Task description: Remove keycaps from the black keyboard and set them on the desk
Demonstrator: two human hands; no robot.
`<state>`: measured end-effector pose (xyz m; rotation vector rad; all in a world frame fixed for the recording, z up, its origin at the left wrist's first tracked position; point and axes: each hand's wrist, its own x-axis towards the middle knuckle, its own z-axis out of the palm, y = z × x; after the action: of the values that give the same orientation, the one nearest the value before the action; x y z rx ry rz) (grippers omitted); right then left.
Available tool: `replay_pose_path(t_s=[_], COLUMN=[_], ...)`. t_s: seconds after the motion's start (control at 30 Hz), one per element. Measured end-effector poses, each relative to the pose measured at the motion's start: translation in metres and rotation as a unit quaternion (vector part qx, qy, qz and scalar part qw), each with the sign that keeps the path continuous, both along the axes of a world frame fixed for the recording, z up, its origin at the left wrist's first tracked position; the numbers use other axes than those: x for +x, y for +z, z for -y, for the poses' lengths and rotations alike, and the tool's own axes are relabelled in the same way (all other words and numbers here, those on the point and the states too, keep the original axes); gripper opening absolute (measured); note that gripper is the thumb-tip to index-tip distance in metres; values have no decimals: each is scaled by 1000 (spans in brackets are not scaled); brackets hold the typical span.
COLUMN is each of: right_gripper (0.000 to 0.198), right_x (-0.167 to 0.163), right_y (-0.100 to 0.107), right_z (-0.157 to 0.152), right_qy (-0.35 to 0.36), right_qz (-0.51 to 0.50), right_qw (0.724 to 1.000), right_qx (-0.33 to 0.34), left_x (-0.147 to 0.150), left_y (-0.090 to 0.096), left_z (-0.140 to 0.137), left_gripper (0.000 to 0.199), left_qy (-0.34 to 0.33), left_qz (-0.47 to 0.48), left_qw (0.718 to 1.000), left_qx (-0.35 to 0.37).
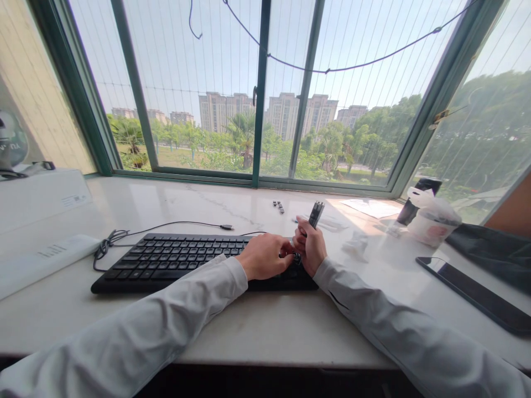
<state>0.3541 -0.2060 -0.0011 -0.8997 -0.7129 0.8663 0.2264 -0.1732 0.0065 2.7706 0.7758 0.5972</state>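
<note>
A black keyboard [166, 264] lies on the white countertop, its right end mostly behind my hands. My right hand [312, 247] is wrapped in a fist around a dark, upright keycap puller [316, 214]; the top of its handle sticks out above the fist. Its lower end shows only in part, close to the keys. Right beside it, my left hand [265, 256] bends over the keyboard's right part with fingers curled in; whatever lies at its fingertips is hidden. Several small loose keycaps [278, 207] rest on the counter behind the keyboard.
A black cable with a USB plug [226, 227] runs behind the keyboard. At left are a long white box [45, 260] and a white carton [41, 190]. Right of my hands lie crumpled clear plastic [355, 246], a phone [473, 293] and a bagged cup [433, 225].
</note>
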Motion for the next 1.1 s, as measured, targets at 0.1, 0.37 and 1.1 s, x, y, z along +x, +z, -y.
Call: replay_pose_path(t_s=[0.1, 0.37, 1.1], right_gripper=[43, 37, 42], right_x=[1, -3, -2], right_y=[-1, -4, -12], right_z=[1, 1, 13], right_qy=[-9, -32, -6], right_qz=[2, 28, 236], right_qw=[1000, 999, 968], right_qx=[5, 1, 84], left_x=[0, 6, 7], left_y=[-1, -7, -6], left_z=[-2, -9, -23], left_gripper=[23, 26, 39], left_qy=[-17, 12, -11], left_qz=[23, 50, 56], left_qw=[999, 994, 979], left_qx=[-25, -95, -194])
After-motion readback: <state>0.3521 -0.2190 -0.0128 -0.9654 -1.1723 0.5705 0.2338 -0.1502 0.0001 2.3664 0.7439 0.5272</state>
